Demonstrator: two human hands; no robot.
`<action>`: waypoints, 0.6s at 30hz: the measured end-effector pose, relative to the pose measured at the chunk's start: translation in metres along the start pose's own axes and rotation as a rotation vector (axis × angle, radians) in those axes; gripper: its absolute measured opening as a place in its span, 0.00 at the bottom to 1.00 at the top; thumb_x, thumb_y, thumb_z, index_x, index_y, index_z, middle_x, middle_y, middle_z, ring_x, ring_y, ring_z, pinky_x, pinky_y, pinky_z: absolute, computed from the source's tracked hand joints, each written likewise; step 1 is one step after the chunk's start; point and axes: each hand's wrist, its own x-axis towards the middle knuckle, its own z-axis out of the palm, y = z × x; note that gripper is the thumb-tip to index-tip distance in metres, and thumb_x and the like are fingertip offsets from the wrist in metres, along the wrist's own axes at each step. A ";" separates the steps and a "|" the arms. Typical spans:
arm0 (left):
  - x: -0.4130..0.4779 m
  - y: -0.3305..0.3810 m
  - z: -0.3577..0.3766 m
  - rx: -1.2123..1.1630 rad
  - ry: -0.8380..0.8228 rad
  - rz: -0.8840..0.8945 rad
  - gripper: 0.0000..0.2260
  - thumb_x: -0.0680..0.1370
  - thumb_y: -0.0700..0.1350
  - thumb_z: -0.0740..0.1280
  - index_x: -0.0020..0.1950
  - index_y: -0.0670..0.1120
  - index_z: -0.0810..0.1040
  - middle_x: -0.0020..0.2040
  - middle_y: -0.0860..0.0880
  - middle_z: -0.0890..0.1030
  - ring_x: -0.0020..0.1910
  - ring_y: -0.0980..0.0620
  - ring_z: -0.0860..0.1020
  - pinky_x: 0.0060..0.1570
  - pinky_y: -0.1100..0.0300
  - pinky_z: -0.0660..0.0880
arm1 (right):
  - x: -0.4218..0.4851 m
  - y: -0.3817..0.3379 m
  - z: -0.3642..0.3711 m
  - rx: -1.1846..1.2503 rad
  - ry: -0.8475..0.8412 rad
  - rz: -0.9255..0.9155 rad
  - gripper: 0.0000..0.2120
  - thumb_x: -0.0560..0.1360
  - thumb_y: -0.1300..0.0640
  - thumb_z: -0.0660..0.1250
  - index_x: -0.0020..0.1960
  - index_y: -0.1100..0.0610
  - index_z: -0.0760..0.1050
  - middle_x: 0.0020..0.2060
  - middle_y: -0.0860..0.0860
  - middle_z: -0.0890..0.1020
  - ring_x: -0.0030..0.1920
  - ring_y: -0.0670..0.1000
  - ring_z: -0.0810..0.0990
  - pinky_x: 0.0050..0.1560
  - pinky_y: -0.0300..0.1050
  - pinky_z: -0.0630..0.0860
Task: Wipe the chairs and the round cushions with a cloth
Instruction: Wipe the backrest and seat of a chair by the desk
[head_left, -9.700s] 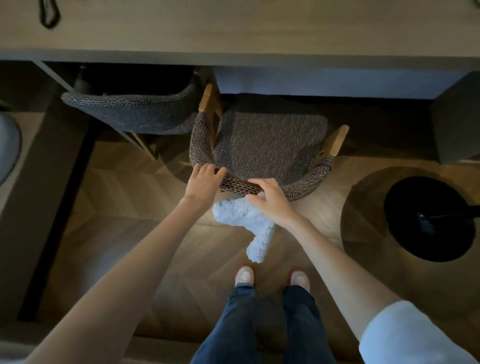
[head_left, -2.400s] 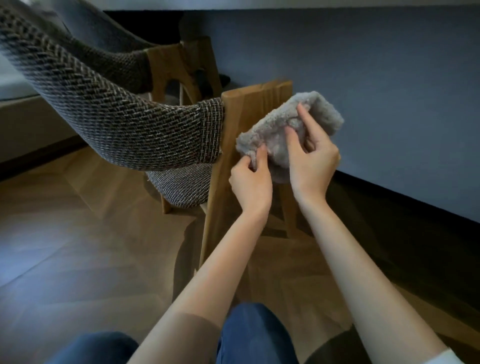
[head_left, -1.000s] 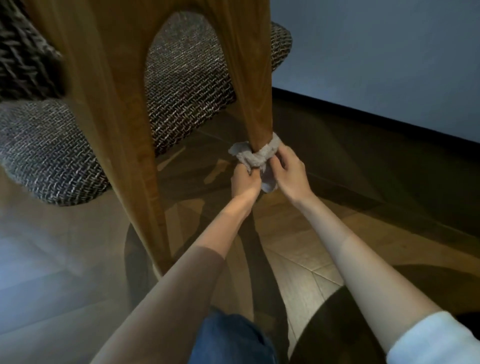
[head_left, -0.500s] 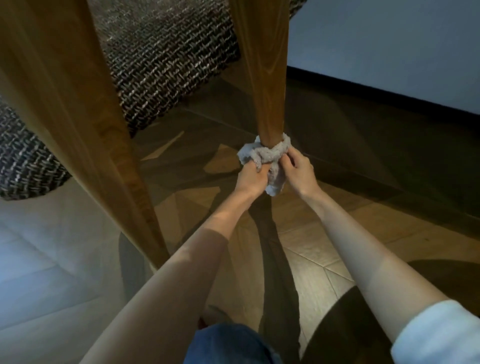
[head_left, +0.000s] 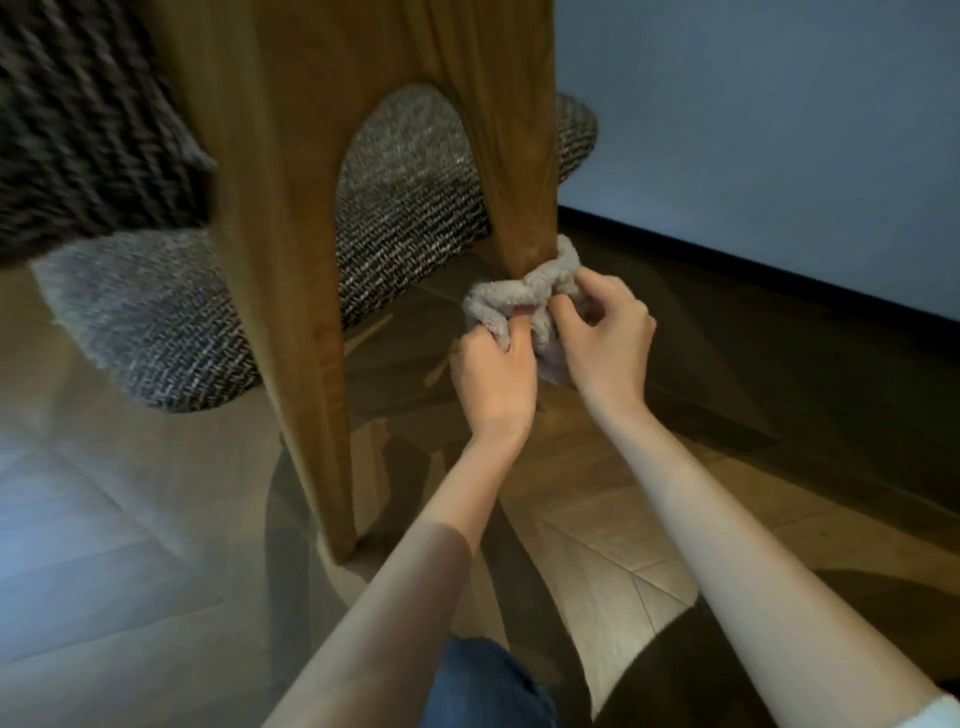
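Looks like a home, prob. a dining or living rm. I'm down low beside a chair (head_left: 291, 260) w/ a curved wooden frame and a woven grey-black fabric seat (head_left: 405, 234). The floor (head_left: 597, 545) is herringbone wood parquet, warm-lit in patches. Behind it a plain blue-grey wall (head_left: 753, 130) w/ a dark skirting board (head_left: 727, 257) at its foot.
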 end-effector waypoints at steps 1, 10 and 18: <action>-0.002 0.015 -0.008 -0.002 0.044 0.014 0.17 0.80 0.51 0.63 0.35 0.44 0.78 0.27 0.57 0.74 0.27 0.62 0.73 0.27 0.66 0.63 | 0.003 -0.017 -0.005 0.026 0.032 -0.032 0.10 0.75 0.61 0.68 0.56 0.57 0.81 0.45 0.49 0.81 0.42 0.36 0.76 0.44 0.24 0.68; -0.023 0.123 -0.076 -0.167 0.286 0.200 0.13 0.80 0.53 0.63 0.41 0.47 0.80 0.35 0.57 0.79 0.33 0.64 0.75 0.33 0.75 0.68 | 0.020 -0.139 -0.033 0.293 0.086 -0.247 0.17 0.75 0.62 0.69 0.64 0.61 0.76 0.52 0.53 0.77 0.49 0.30 0.73 0.49 0.24 0.69; -0.047 0.132 -0.101 -0.362 0.196 -0.031 0.11 0.82 0.50 0.58 0.51 0.48 0.78 0.50 0.48 0.82 0.52 0.52 0.79 0.55 0.53 0.76 | -0.005 -0.174 -0.031 0.198 -0.056 -0.471 0.20 0.76 0.62 0.67 0.67 0.55 0.73 0.57 0.53 0.72 0.56 0.38 0.71 0.62 0.34 0.71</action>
